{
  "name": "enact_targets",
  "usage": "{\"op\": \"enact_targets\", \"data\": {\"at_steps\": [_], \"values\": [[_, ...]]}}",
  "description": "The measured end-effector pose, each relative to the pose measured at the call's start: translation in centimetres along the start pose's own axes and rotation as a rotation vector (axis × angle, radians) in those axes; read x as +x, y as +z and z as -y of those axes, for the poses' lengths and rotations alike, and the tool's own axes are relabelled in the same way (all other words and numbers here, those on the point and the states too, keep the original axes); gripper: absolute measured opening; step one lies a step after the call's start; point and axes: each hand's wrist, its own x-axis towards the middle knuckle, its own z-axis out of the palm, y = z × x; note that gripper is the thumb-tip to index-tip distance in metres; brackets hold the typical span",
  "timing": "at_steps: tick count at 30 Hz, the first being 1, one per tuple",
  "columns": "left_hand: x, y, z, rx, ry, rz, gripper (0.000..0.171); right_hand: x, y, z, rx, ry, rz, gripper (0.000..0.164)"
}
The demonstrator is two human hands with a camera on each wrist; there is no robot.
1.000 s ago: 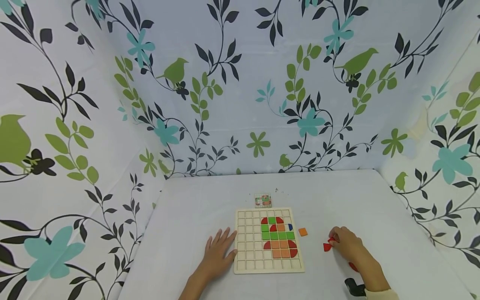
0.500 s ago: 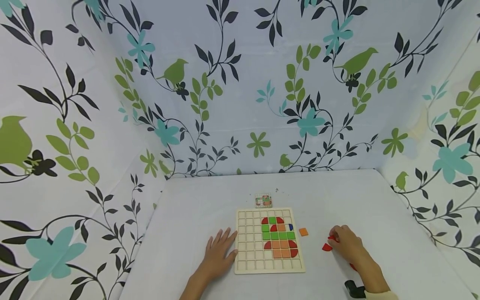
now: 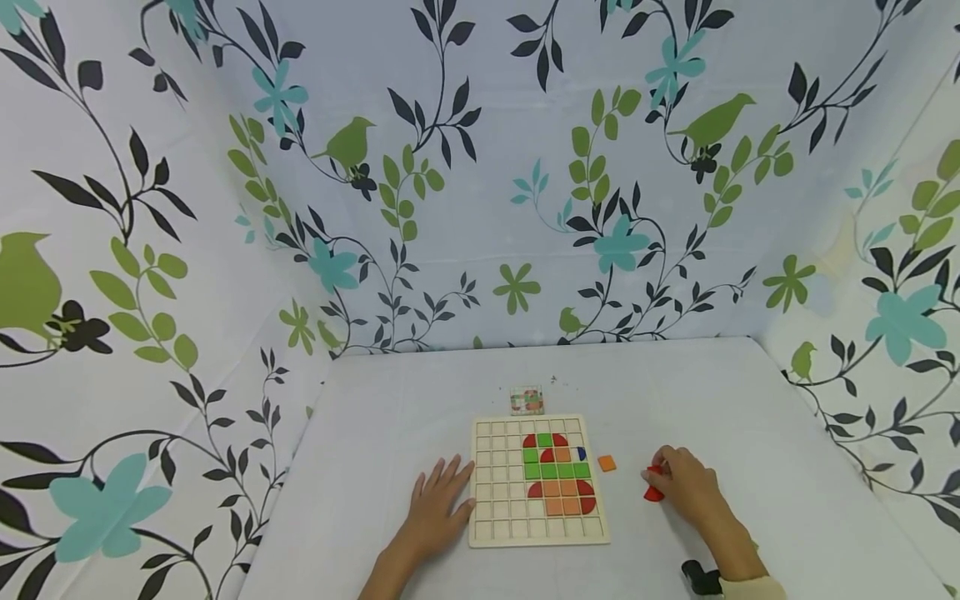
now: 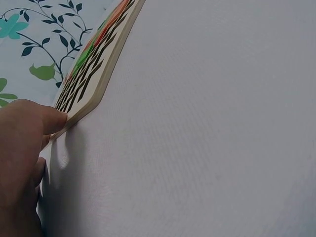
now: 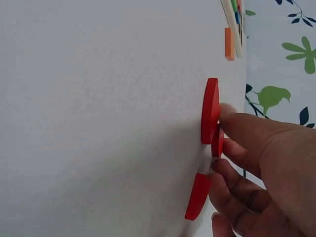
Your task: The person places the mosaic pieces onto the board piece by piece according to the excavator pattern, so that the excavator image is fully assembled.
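My left hand point(image 3: 433, 515) lies spread at the left edge of a wooden grid board point(image 3: 491, 537), with its thumb touching the board's rim point(image 4: 94, 101). Red, green, orange and blue tiles fill part of the grid's right half. Right of the board, my right hand point(image 3: 688, 483) pinches a small red tile point(image 5: 217, 140) between thumb and fingers. Another red tile point(image 5: 210, 111), with a curved side, lies on the table just in front of the thumb. A third red tile point(image 5: 198, 197) sits under the curled fingers. The fingers partly hide the pinched tile.
A loose orange square tile point(image 3: 607, 463) lies beside the board's right edge. Behind the board is a small pattern card point(image 3: 527, 401). The white table point(image 3: 390, 400) meets a patterned cloth backdrop point(image 3: 465, 208). A black wrist device point(image 3: 701, 577) shows by the right wrist.
The right hand has shifted slightly left and away from the body, bringing the pinched red tile close to the loose red one. My left hand and the board have stayed put.
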Motion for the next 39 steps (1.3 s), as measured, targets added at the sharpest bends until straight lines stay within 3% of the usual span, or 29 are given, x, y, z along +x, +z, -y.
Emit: {"op": "enact_targets", "data": {"at_steps": [5, 12, 16, 22, 32, 39], "values": [[0.1, 0.0, 0.0, -0.020, 0.005, 0.007, 0.060, 0.1, -0.1, 0.2, 0.013, 0.030, -0.001, 0.026], [0.1, 0.0, 0.1, -0.008, -0.008, 0.002, 0.061, 0.2, -0.2, 0.5, 0.018, 0.008, 0.033, 0.020], [0.1, 0.1, 0.2, -0.005, -0.008, 0.005, 0.061, 0.2, 0.3, 0.7, 0.016, 0.006, 0.028, 0.026], [0.1, 0.0, 0.1, -0.011, -0.005, 0.007, 0.060, 0.1, 0.6, 1.7, 0.065, -0.008, 0.079, 0.025], [0.2, 0.0, 0.2, -0.012, -0.007, 0.002, 0.061, -0.4, 1.2, 2.8, 0.040, -0.064, 0.052, 0.017], [0.1, 0.0, 0.2, -0.019, -0.002, -0.002, 0.061, -1.0, 1.8, 4.1, 0.048, -0.043, 0.078, 0.018]]}}
